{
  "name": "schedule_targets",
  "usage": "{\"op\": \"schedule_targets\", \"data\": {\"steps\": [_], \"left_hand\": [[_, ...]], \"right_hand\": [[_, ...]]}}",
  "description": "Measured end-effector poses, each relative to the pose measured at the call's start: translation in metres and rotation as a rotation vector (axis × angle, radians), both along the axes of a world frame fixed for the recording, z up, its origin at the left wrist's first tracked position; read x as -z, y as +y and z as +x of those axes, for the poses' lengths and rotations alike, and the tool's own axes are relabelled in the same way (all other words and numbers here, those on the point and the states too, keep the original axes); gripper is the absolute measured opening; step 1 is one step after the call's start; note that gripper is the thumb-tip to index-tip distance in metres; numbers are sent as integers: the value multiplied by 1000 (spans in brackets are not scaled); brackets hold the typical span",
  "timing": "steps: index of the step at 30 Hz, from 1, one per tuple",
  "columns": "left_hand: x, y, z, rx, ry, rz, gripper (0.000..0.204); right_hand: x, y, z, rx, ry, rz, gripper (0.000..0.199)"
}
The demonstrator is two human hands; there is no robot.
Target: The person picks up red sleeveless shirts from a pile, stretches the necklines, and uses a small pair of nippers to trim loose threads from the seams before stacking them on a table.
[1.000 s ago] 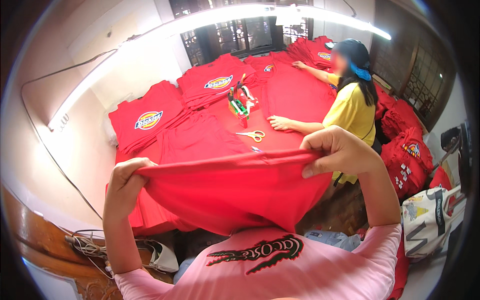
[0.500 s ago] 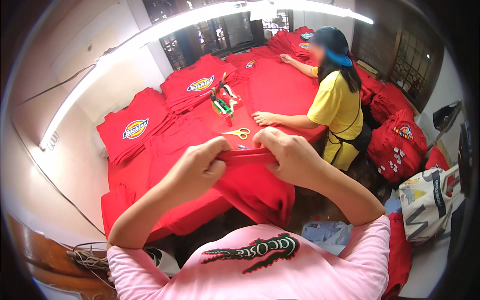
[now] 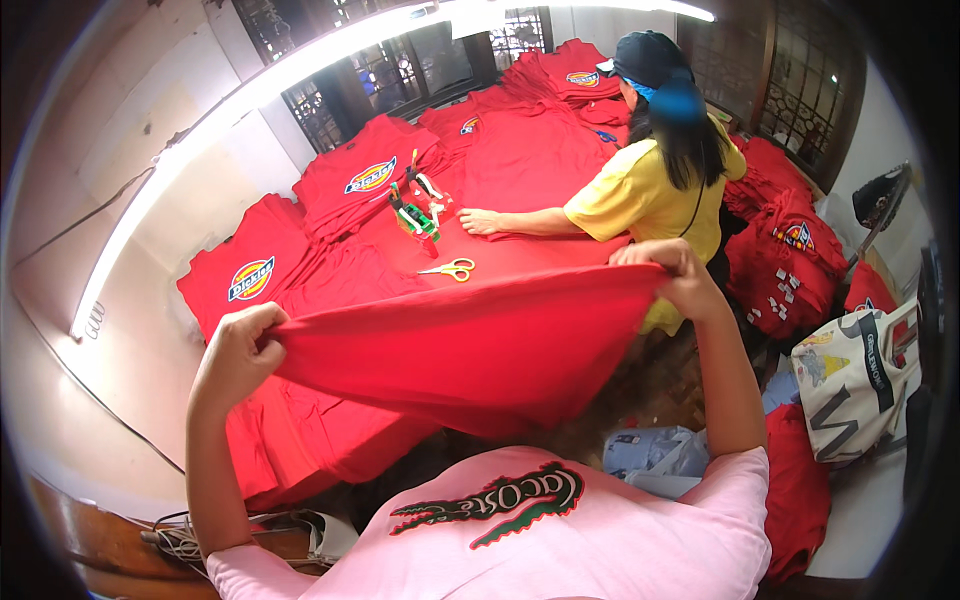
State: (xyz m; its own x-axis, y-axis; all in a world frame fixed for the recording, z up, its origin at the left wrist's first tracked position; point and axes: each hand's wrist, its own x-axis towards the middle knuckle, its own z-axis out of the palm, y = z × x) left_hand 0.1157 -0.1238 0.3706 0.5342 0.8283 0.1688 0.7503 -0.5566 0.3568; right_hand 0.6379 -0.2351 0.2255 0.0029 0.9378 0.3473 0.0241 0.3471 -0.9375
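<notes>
In the head view, the only one here, you hold a red garment up in front of your chest, its upper edge drawn out between your two hands and its lower part drooping toward the near side of the worktop. Your left hand is closed on one end of that edge, and your right hand pinches the other end, a little higher, with fingers and thumb. The step in hand looks like spreading and straightening the cloth; whether its whole length is free of folds, you cannot tell from here. Beyond the raised edge lie yellow-handled scissors and a green-and-red tape dispenser, with stacks of red shirts to the left and a co-worker in yellow resting a hand on the red cloth to the right. The next move probably calls for an even pull from both ends, the edge levelled, and enough height to clear the scissors and that arm.
</notes>
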Motion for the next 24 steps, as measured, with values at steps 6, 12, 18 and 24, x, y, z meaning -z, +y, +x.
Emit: {"op": "schedule_targets", "data": {"steps": [6, 12, 18, 24], "left_hand": [[17, 54, -36, 109, -124, 368, 12], [-15, 53, -90, -12, -145, 673, 26], [-26, 20, -91, -111, 18, 972, 17], [19, 20, -102, -70, 360, 948, 14]], "right_hand": [[-100, -32, -39, -903, -351, 193, 31], [-100, -42, -19, 36, -1275, -375, 30], [-141, -64, -25, 863, -1258, 217, 20], [-99, -19, -23, 421, -1663, 356, 8]]}}
